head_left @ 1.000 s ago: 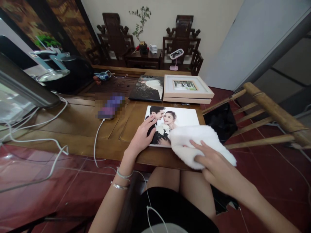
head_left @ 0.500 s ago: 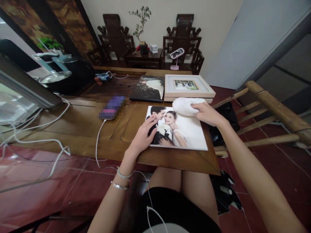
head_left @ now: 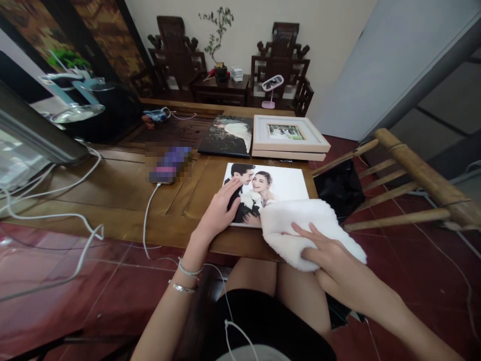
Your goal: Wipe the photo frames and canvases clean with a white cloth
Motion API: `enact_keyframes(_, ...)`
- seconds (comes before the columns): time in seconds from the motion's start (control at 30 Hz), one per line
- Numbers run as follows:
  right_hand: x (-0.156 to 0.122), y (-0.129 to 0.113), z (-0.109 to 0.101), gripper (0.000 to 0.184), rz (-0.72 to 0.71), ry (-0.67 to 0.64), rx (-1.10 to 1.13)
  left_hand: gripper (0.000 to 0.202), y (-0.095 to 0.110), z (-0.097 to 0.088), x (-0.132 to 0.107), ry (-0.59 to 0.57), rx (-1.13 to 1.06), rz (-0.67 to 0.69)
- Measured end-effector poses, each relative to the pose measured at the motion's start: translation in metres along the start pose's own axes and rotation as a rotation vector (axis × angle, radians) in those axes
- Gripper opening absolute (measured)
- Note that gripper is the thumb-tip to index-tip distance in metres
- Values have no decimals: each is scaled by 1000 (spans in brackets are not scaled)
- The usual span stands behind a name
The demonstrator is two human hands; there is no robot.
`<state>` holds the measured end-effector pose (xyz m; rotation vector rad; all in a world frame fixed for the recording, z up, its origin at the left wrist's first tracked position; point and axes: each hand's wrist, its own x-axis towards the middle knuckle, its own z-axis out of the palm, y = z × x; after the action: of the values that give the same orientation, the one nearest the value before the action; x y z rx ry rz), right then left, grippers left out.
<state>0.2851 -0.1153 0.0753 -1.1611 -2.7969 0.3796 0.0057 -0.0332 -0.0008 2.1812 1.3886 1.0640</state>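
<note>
A glossy wedding photo panel (head_left: pixel 289 183) lies flat near the front edge of the wooden table. My left hand (head_left: pixel 221 205) rests on its left side, fingers stretched out and lying flat on the dark suit in the picture. In my right hand (head_left: pixel 319 245) is a fluffy white cloth (head_left: pixel 300 215), gripped between thumb and fingers. The cloth covers the panel's lower right corner and hangs past the table's edge over my lap.
Behind the panel lie a dark photo panel (head_left: pixel 229 135) and stacked pale picture frames (head_left: pixel 291 133). A phone (head_left: pixel 169 165) with a white cable (head_left: pixel 146 220) is to the left. A bamboo chair (head_left: pixel 413 170) stands at the right; a pink mirror (head_left: pixel 271 90) is at the back.
My right hand has brought the white cloth from the panel's upper right corner down toward me, and the cloth now spreads wider. My left hand stays on the panel.
</note>
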Motion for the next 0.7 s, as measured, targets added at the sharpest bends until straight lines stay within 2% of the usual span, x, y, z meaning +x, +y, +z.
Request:
enact_keyframes(0.07,17,6,-4,46,16,13,-29,44,0,0,0,-1,2,-1)
enact_keyframes(0.17,58,26,-13,45,26,40,-65,43,-1,0,0,-5,3,-6)
enact_keyframes(0.23,90,43,-22,40,38,32,-58,42,-1,0,0,-1,-2,-6)
enact_keyframes(0.33,136,63,-39,30,-32,6,9,41,0,0,0,11,-16,-6)
enact_keyframes(0.43,169,73,-49,27,-30,13,33,41,0,0,0,13,-33,-9)
enact_keyframes(0.5,178,71,-47,28,-11,38,16,41,-1,1,0,15,-44,-21)
enact_keyframes(0.57,175,63,-38,29,13,46,-16,41,-1,1,0,17,-56,-27)
enact_keyframes(0.7,138,31,-11,41,28,71,-132,43,-1,2,1,31,-73,-8)
